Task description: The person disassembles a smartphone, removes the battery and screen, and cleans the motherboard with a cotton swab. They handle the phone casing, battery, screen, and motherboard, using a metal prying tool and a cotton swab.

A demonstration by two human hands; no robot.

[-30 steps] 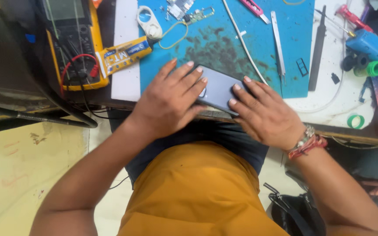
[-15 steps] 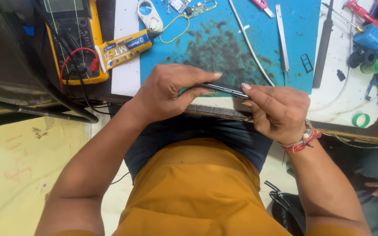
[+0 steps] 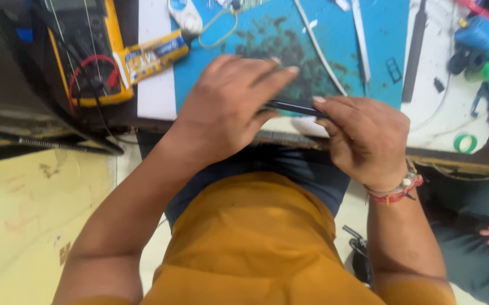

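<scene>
Most of the phone (image 3: pixel 292 106) hides behind the left hand (image 3: pixel 227 107); both hands' fingers clamp its thin edge, right hand (image 3: pixel 363 138) gripping the other end.

The person wears a mustard-orange top (image 3: pixel 256 243) that fills the lower middle of the frame, with dark blue trousers (image 3: pixel 290 169) showing above it. Both forearms are bare, no sleeves reaching them. At the right wrist, lower right of centre, sits a red thread band (image 3: pixel 394 194) together with a bracelet of pale beads (image 3: pixel 408 179). The fingernails are short and unpainted.
</scene>
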